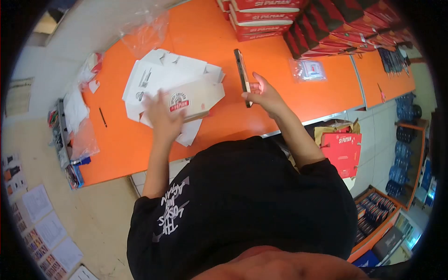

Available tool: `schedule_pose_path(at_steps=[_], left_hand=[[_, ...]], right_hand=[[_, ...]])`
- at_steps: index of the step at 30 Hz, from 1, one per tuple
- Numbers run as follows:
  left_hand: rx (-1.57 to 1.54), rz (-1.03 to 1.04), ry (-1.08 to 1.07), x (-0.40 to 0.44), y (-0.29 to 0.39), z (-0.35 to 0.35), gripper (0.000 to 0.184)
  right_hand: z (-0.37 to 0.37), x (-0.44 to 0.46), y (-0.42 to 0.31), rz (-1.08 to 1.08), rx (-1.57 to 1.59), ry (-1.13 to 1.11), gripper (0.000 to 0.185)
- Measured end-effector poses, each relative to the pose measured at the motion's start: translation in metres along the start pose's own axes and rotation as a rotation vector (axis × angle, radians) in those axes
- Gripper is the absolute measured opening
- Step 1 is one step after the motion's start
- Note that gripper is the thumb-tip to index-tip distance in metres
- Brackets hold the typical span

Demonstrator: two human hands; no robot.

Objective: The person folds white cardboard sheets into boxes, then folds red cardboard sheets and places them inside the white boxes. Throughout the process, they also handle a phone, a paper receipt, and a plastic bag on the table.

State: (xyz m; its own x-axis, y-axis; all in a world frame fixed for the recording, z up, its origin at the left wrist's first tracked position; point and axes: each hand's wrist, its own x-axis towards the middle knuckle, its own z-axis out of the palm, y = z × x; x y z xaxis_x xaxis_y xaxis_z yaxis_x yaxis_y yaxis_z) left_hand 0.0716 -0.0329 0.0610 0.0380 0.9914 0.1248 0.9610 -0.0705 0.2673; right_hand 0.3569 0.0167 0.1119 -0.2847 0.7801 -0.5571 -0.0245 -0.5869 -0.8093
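My right hand [265, 95] is closed around a smartphone [241, 70], held upright on edge above the orange table. My left hand [164, 119], somewhat blurred, has its fingers apart over the left end of a white food carton [198, 97] with a round logo and a red label. Whether it touches the carton I cannot tell. Under and behind that carton lie flat, unfolded white carton sheets [154, 72] with dark print.
The orange table [224, 46] carries stacked red boxes [263, 18] and a row of red and brown boxes [336, 30] at the back. Nearby lie a plastic packet [311, 71], a black pen [102, 116] and clear plastic [147, 32]. A red bag [343, 151] stands below right.
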Motion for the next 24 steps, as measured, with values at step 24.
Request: schedule_pose_path(at_steps=[24], left_hand=[[-1.552,0.153,-0.11,0.006,0.111,-0.071,0.079]], right_hand=[[0.061,-0.036,0.005,-0.579,0.156,-0.38,0.084]])
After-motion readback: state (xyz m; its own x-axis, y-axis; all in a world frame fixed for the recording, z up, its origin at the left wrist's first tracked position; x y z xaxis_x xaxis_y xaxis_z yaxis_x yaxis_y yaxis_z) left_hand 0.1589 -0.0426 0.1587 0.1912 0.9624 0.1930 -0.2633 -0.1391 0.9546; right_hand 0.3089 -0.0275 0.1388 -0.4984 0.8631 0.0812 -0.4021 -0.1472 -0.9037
